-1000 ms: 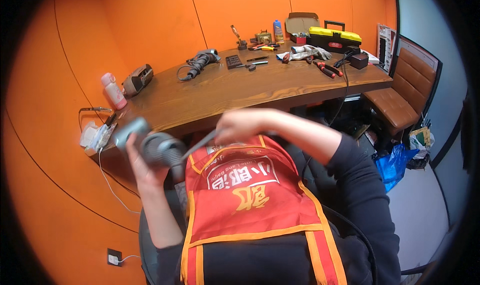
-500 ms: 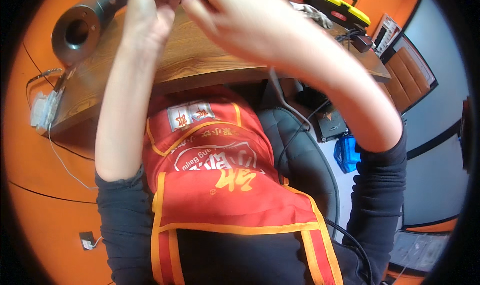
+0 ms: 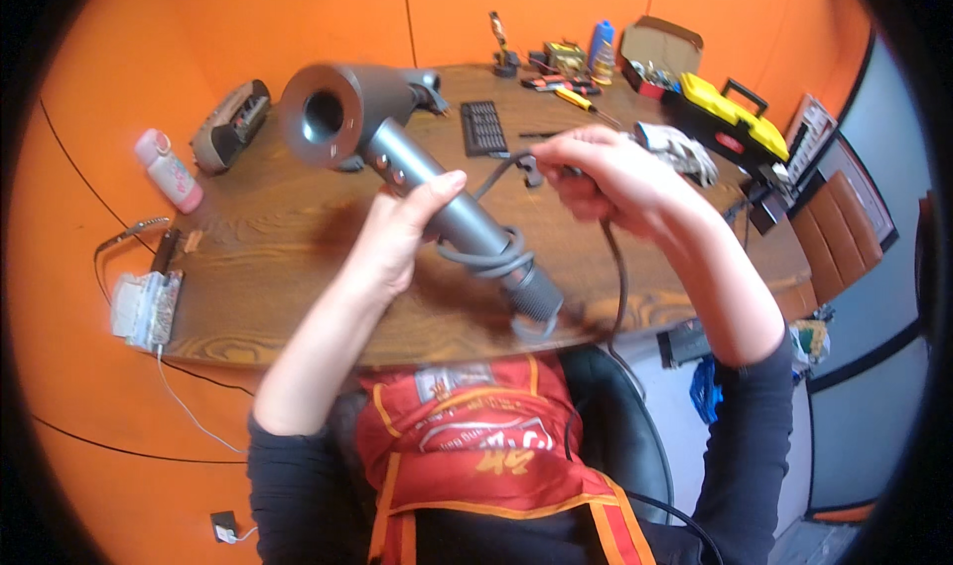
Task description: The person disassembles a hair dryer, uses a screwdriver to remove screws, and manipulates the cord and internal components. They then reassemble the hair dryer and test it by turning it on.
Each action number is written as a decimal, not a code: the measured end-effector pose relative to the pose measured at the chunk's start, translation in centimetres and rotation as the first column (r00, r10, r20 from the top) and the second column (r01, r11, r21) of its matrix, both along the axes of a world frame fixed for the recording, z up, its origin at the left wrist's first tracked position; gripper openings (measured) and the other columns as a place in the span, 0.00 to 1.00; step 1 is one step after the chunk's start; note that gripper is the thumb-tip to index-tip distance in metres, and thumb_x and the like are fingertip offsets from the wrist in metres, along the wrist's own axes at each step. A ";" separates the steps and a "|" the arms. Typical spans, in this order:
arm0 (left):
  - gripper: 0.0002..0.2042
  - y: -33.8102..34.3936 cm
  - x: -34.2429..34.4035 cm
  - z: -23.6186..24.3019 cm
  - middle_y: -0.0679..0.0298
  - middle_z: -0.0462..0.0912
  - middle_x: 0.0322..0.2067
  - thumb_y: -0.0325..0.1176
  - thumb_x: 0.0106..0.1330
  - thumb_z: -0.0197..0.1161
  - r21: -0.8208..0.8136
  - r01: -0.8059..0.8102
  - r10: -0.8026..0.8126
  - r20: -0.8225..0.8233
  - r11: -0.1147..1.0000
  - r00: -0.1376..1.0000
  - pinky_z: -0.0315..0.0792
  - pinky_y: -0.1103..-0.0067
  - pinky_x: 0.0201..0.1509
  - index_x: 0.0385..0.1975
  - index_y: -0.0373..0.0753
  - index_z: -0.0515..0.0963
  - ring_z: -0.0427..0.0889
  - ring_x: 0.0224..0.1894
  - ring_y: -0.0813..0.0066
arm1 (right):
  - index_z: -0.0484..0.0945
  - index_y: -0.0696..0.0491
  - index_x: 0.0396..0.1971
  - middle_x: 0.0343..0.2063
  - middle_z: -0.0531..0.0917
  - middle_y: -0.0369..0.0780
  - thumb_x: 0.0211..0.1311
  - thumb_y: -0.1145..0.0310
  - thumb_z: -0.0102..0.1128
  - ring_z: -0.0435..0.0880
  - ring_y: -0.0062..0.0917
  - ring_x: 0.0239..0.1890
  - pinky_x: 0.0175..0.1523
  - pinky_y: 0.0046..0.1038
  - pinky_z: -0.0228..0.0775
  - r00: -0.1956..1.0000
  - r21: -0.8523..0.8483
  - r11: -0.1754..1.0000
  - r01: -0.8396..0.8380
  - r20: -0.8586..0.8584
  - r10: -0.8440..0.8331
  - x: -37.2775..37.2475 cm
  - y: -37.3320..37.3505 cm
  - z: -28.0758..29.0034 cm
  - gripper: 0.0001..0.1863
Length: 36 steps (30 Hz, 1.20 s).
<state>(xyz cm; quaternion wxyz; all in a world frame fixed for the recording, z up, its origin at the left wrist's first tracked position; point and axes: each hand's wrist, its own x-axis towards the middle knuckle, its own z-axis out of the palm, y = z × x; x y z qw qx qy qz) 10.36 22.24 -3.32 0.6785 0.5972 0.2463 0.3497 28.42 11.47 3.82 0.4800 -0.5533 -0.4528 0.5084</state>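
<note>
Clearly, your left hand [image 3: 397, 229] has its fingers wrapped around the handle of the grey hair dryer [image 3: 462, 219], the thumb lying along its front. You hold the dryer tilted over the counter [image 3: 273, 267], its round head at the upper left and its ribbed end near the front edge. Dark cord [image 3: 621, 272] is looped around the lower handle, and a stretch of it runs up to your right hand [image 3: 603, 180], whose fingers are closed on it; below that hand the cord hangs down past the counter's edge. Beyond the dryer lies a flat black gridded tray [image 3: 483, 128], with pale gloves [image 3: 679, 154] and a yellow-lidded toolbox [image 3: 730, 120] to your right.
</note>
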 end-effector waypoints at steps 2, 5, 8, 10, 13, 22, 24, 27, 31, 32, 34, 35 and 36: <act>0.18 0.6 1.7 0.0 0.66 0.75 0.30 0.43 0.53 0.65 -0.066 -0.197 0.206 0.165 0.978 0.965 0.68 0.79 0.37 0.35 0.38 0.72 0.73 0.32 0.77 | 0.71 0.54 0.29 0.11 0.66 0.30 0.62 0.60 0.45 0.65 0.13 0.14 0.18 0.16 0.56 0.976 0.220 0.958 -0.182 0.160 0.148 -2.0 -1.5 -0.4 0.12; 0.20 1.8 3.1 0.7 0.68 0.75 0.34 0.47 0.55 0.63 -0.256 -0.134 0.235 0.418 0.957 0.878 0.68 0.83 0.37 0.40 0.39 0.72 0.73 0.34 0.82 | 0.58 0.51 0.50 0.20 0.73 0.36 0.66 0.71 0.34 0.74 0.21 0.23 0.30 0.23 0.70 0.925 0.129 0.956 -0.265 0.315 0.214 -6.6 -1.7 -4.1 0.13; 0.21 3.6 2.4 1.0 0.68 0.76 0.33 0.55 0.55 0.58 -0.380 0.040 0.155 0.467 0.924 0.871 0.69 0.81 0.37 0.36 0.42 0.73 0.74 0.33 0.79 | 0.64 0.54 0.43 0.16 0.73 0.35 0.69 0.65 0.33 0.73 0.19 0.20 0.29 0.21 0.67 0.787 -0.094 0.822 -0.562 0.245 0.566 -5.3 0.5 -7.7 0.11; 0.24 4.1 0.9 0.4 0.64 0.76 0.31 0.59 0.56 0.53 -0.580 0.192 0.023 0.342 0.792 0.939 0.69 0.76 0.38 0.32 0.40 0.73 0.75 0.34 0.74 | 0.68 0.56 0.23 0.09 0.68 0.32 0.67 0.58 0.40 0.68 0.17 0.13 0.20 0.22 0.62 0.834 -0.237 0.822 -0.518 0.073 0.546 -4.0 1.6 -9.1 0.18; 0.25 6.1 -0.7 -0.6 0.58 0.76 0.30 0.56 0.57 0.50 -0.567 0.548 -0.399 0.376 0.615 0.836 0.70 0.72 0.40 0.31 0.36 0.72 0.75 0.34 0.68 | 0.68 0.53 0.13 0.07 0.65 0.30 0.61 0.56 0.51 0.61 0.15 0.10 0.16 0.20 0.52 0.917 -0.210 0.925 -0.316 0.181 0.355 -0.4 4.0 -8.6 0.21; 0.13 9.9 2.8 -3.1 0.62 0.73 0.38 0.37 0.63 0.53 -0.242 0.125 -0.073 0.213 0.962 0.974 0.69 0.75 0.46 0.41 0.36 0.68 0.73 0.41 0.74 | 0.65 0.55 0.44 0.20 0.70 0.33 0.66 0.69 0.40 0.66 0.14 0.16 0.21 0.15 0.56 0.955 -0.134 0.979 -0.153 -0.274 0.112 2.4 8.1 -3.4 0.10; 0.14 10.7 4.0 -3.2 0.61 0.71 0.41 0.34 0.61 0.56 -0.078 0.062 -0.037 0.287 0.995 0.957 0.67 0.75 0.49 0.44 0.35 0.67 0.72 0.43 0.73 | 0.62 0.58 0.43 0.21 0.73 0.35 0.64 0.71 0.38 0.72 0.17 0.19 0.24 0.19 0.67 0.989 0.033 0.991 -0.133 -0.062 0.135 1.4 8.8 -3.0 0.11; 0.17 11.5 6.0 -3.0 0.61 0.70 0.42 0.33 0.58 0.59 0.176 -0.142 0.069 0.365 0.974 0.928 0.65 0.74 0.53 0.45 0.35 0.66 0.70 0.47 0.71 | 0.41 0.56 0.60 0.23 0.74 0.40 0.61 0.77 0.36 0.76 0.26 0.22 0.28 0.26 0.73 0.967 0.140 0.980 -0.145 0.230 0.110 -0.6 9.7 -3.4 0.28; 0.21 13.4 6.8 -1.0 0.59 0.66 0.50 0.46 0.65 0.49 0.080 -0.138 0.069 0.567 0.987 0.821 0.56 0.70 0.62 0.51 0.37 0.62 0.63 0.57 0.68 | 0.32 0.53 0.63 0.20 0.72 0.41 0.60 0.77 0.37 0.76 0.30 0.21 0.28 0.29 0.70 0.940 0.316 0.923 -0.217 0.322 0.111 -1.9 9.7 -5.6 0.34; 0.22 13.9 6.6 -0.3 0.58 0.70 0.49 0.49 0.66 0.45 -0.102 -0.145 0.178 0.591 0.984 0.787 0.64 0.72 0.57 0.51 0.37 0.63 0.69 0.54 0.68 | 0.32 0.52 0.63 0.19 0.72 0.41 0.61 0.77 0.37 0.76 0.30 0.21 0.28 0.29 0.70 0.927 0.324 0.910 -0.257 0.349 0.138 -2.0 9.3 -6.4 0.35; 0.24 15.7 5.1 1.5 0.58 0.72 0.48 0.52 0.65 0.47 -0.293 0.212 0.046 0.678 0.932 0.733 0.67 0.74 0.55 0.48 0.36 0.66 0.72 0.50 0.70 | 0.48 0.52 0.60 0.19 0.72 0.39 0.63 0.72 0.39 0.74 0.28 0.21 0.28 0.28 0.68 0.916 0.103 0.919 -0.381 0.180 0.359 -1.8 8.5 -7.8 0.25; 0.26 16.5 4.6 2.2 0.60 0.76 0.43 0.54 0.64 0.46 -0.396 0.205 0.129 0.669 0.895 0.732 0.71 0.77 0.51 0.46 0.35 0.68 0.77 0.44 0.71 | 0.54 0.53 0.57 0.19 0.72 0.39 0.64 0.70 0.40 0.74 0.27 0.21 0.29 0.27 0.68 0.873 0.028 0.878 -0.478 0.123 0.472 -1.3 8.7 -8.5 0.21; 0.26 17.3 4.3 2.7 0.62 0.77 0.42 0.56 0.62 0.47 -0.500 0.247 0.156 0.633 0.830 0.758 0.73 0.77 0.47 0.44 0.35 0.70 0.78 0.42 0.72 | 0.60 0.53 0.54 0.19 0.73 0.38 0.64 0.69 0.40 0.74 0.27 0.21 0.29 0.27 0.68 0.810 -0.049 0.812 -0.581 0.061 0.583 -0.7 9.3 -8.9 0.18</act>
